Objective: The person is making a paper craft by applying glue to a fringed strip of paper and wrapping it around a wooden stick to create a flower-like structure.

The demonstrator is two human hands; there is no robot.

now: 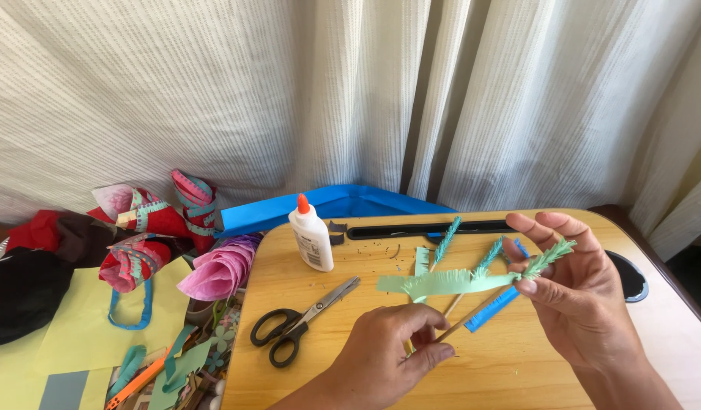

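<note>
My left hand (392, 353) pinches the lower end of a thin wooden stick (472, 315) over the wooden lap table (502, 364). My right hand (574, 292) holds the stick's upper end, where fringed green paper (548, 258) is wrapped around it. A loose strip of the same light green fringed paper (441, 283) trails left from the stick between my hands. Two more green-wrapped sticks (447, 239) lie on the table behind, along with a blue strip (491, 310).
Black-handled scissors (301, 319) lie left of my left hand. A white glue bottle with an orange cap (311, 237) stands at the table's back left. Rolled coloured papers (217, 273), yellow sheets (85, 319) and paper scraps lie to the left. Curtains hang behind.
</note>
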